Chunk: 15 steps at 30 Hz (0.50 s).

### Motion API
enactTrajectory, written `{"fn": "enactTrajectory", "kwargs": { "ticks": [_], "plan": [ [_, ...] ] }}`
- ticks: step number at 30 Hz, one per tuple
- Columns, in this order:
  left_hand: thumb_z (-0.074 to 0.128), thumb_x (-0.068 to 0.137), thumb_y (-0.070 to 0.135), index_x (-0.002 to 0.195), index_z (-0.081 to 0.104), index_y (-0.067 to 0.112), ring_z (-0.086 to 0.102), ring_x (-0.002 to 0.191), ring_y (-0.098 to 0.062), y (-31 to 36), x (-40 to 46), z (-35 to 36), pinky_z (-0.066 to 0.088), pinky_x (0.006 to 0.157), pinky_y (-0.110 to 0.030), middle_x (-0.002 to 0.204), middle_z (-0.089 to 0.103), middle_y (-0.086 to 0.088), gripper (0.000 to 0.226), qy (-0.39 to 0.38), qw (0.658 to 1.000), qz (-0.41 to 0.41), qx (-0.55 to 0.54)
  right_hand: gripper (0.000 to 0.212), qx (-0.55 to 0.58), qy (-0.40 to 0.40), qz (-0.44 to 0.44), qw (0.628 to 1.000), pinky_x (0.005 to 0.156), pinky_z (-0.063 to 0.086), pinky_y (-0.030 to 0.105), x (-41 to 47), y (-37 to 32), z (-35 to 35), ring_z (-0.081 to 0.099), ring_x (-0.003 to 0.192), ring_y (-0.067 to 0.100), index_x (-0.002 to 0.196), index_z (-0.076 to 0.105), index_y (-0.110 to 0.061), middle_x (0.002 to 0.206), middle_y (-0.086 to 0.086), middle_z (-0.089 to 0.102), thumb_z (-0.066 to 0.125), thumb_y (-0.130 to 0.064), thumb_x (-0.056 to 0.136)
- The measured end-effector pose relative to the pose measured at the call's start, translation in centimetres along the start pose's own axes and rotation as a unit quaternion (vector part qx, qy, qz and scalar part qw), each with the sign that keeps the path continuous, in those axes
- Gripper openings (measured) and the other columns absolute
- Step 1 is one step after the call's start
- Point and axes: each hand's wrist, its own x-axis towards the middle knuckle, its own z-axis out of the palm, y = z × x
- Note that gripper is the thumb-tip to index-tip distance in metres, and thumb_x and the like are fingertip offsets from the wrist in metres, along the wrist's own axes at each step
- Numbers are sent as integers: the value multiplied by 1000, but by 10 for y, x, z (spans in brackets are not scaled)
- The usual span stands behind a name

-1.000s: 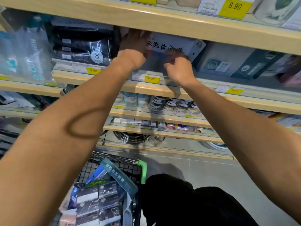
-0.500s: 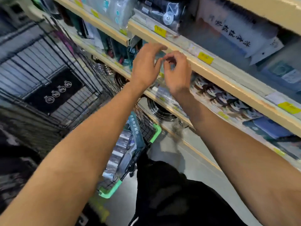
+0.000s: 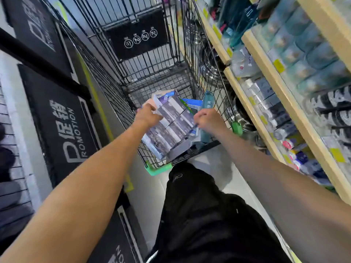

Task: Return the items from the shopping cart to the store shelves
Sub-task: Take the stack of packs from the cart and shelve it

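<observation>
Plastic-wrapped pack [image 3: 171,128] pinched at opposite edges by left hand [image 3: 147,115] and right hand [image 3: 208,119]; slick film could slip into cart [image 3: 152,73].

Even, bright overhead store light; soft shadow on the floor [image 3: 214,168] beside the shopping cart [image 3: 152,73]. Motion blur smears the shelves [image 3: 284,95] right of it, and wide-angle distortion bends its wires
</observation>
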Motion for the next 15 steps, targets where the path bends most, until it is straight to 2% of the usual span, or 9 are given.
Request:
{"fn": "enactTrajectory", "kwargs": {
  "ticks": [3, 6, 8, 9, 11, 13, 15],
  "plan": [
    [63, 84, 43, 139, 38, 12, 59, 111, -33, -42, 16, 10, 51, 87, -41, 126, 56, -15, 68, 53, 995, -36, 74, 14, -7, -56, 50, 997, 94, 53, 47, 1, 9, 22, 67, 99, 33, 83, 72, -6, 112, 19, 70, 60, -12, 88],
    [55, 97, 38, 150, 25, 11, 57, 113, -33, -41, 13, 18, 46, 99, -43, 132, 52, -15, 66, 6, 988, -31, 150, 13, 13, -66, 78, 995, 93, 54, 40, 7, 14, 32, 69, 94, 28, 90, 72, -8, 110, 13, 71, 60, -10, 91],
    [49, 98, 51, 147, 31, 11, 60, 113, -32, -35, 13, 21, 41, 105, -48, 128, 58, -11, 66, 1, 962, -15, 272, 15, 20, -63, 88, 994, 86, 53, 33, 9, 15, 36, 70, 91, 26, 97, 72, -4, 104, 12, 72, 59, -11, 93],
    [50, 94, 61, 144, 36, 13, 61, 111, -31, -32, 17, 19, 43, 104, -47, 122, 62, -9, 71, 8, 953, -21, 301, 15, 28, -61, 94, 993, 80, 52, 30, 10, 13, 37, 69, 88, 24, 98, 71, -4, 103, 11, 72, 60, -12, 93],
    [50, 87, 72, 137, 46, 18, 60, 113, -31, -33, 24, 14, 47, 98, -45, 119, 64, -9, 73, -16, 953, -41, 299, 13, 36, -66, 100, 992, 79, 53, 28, 9, 11, 41, 69, 89, 21, 96, 72, -8, 103, 9, 71, 60, -14, 92],
    [54, 77, 80, 129, 56, 23, 58, 119, -31, -33, 35, 8, 46, 101, -47, 126, 62, -7, 77, -66, 963, -49, 255, 11, 49, -79, 118, 989, 93, 53, 35, 7, 13, 48, 67, 98, 20, 93, 71, -13, 104, 5, 70, 61, -17, 92],
    [57, 45, 95, 128, 58, 24, 56, 122, -29, -28, 45, 4, 42, 107, -48, 129, 63, -2, 109, -94, 975, -61, 189, 11, 70, -83, 133, 985, 98, 51, 36, 1, 13, 55, 66, 105, 19, 91, 72, -11, 111, 3, 70, 63, -17, 91]
  ]
}}
